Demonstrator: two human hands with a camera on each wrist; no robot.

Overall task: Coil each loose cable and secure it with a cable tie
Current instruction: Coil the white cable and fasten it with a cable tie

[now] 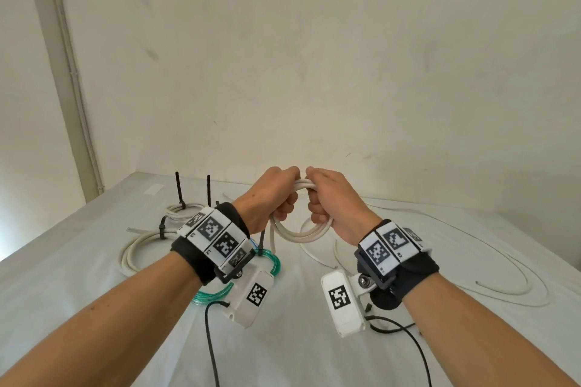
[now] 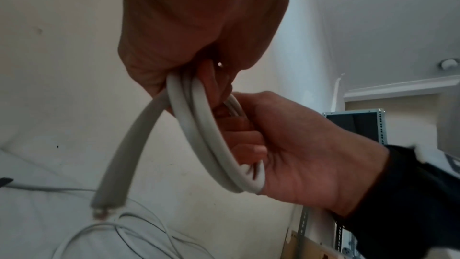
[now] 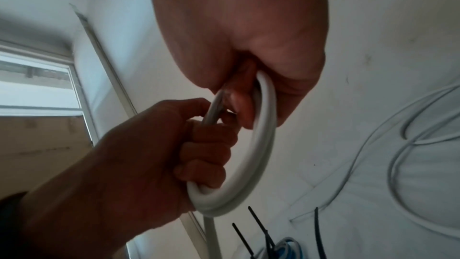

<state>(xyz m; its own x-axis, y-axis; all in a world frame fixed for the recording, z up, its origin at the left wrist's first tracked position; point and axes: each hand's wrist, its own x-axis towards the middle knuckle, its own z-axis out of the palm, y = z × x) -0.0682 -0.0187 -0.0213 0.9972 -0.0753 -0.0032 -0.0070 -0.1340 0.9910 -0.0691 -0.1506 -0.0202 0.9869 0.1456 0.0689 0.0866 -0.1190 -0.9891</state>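
My left hand (image 1: 276, 195) and right hand (image 1: 330, 198) both grip the white cable coil (image 1: 298, 234), loops hanging beneath my fingers (image 2: 248, 137)

tied coils (image 1: 147, 239) left, loose thin cable (image 1: 490, 261) right, bare table (image 1: 298, 339) between

A thick white cable (image 1: 295, 231) hangs in a small coil of several loops held above the worktop, one cut end (image 2: 101, 211) dangling free. On the worktop to the left lie two white coils (image 1: 138, 248) already bound with black cable ties (image 1: 179, 190); thin white cable (image 1: 503, 261) sprawls loose to the right.
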